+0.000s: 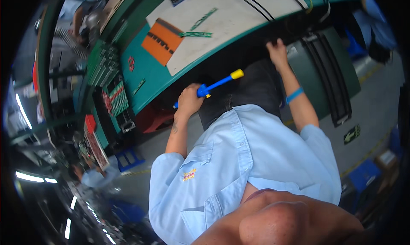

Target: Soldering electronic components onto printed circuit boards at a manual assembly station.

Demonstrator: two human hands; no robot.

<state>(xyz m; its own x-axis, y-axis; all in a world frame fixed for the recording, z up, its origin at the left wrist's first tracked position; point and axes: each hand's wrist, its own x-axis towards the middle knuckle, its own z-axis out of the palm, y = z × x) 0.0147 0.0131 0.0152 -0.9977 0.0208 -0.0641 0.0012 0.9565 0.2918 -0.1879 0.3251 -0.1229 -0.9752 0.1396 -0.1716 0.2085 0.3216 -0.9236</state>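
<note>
My left hand (190,100) is closed around a blue rod-shaped tool (220,82) with a yellow tip, its exact kind unclear. The yellow end points right, across my lap, and a short blue end shows beyond my fist. My right hand (278,55) is raised beside my dark trousers, near the dark space under the table edge. Its thumb and a finger stand apart with nothing seen between them; the other fingers are partly hidden. A blue band (294,95) circles my right wrist.
A green worktable (147,86) carries a white sheet (230,21), an orange slotted board (162,42) and thin green circuit strips (195,34). Racked green boards (103,65) stand at left. A dark green box-like surface with black rails (329,80) is at right. Black cables (256,5) cross the table.
</note>
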